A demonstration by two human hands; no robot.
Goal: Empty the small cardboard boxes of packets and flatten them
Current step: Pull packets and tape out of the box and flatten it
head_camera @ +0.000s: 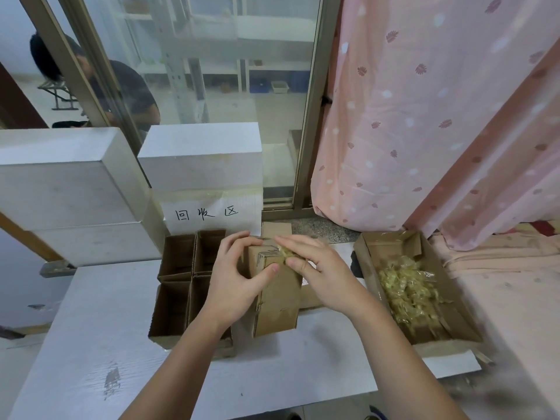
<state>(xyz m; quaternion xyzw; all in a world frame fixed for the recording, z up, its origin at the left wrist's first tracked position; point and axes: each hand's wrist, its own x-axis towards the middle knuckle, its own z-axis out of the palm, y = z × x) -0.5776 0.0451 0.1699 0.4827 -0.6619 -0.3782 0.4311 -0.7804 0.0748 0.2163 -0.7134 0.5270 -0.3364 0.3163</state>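
A small brown cardboard box (277,295) stands upright on the white table (100,353) in the middle of the head view. My left hand (239,280) grips its left side, thumb on the front face. My right hand (318,268) pinches a yellowish clear packet (285,253) at the box's open top. To the right, an open cardboard tray (454,331) holds a heap of the same packets (406,289).
A divided cardboard carton (178,286) with empty cells sits left of the box. White foam blocks (69,189) and a handwritten paper sign (209,212) stand behind. A pink curtain (424,116) hangs at right. Behind the glass sits a person (127,86).
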